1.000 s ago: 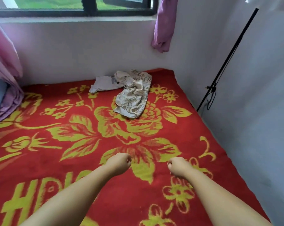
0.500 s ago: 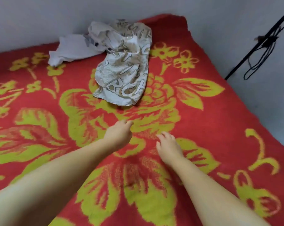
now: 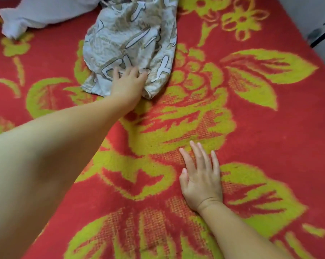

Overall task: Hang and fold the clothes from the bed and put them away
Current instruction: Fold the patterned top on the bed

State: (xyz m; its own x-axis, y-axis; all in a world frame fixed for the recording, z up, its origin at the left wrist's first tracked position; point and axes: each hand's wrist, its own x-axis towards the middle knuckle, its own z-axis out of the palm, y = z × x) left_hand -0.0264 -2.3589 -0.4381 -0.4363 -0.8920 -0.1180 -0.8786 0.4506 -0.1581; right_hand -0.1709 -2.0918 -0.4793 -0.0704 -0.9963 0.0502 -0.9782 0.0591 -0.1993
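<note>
Red blanket [image 3: 270,128] with large yellow flowers is spread across the bed and fills the view. At far centre, a crumpled cream printed garment [image 3: 131,40] is touched at its near edge by the left hand [image 3: 128,84]; the fingers are laid on the cloth, slightly bent, and whether any fabric is pinched cannot be told. The right hand [image 3: 200,180] is pressed flat on the blanket at near right, fingers straight and spread, with nothing held. A white garment [image 3: 40,14] is seen at far left, cut off by the frame. Grey wall [image 3: 307,14] is glimpsed at far right.
</note>
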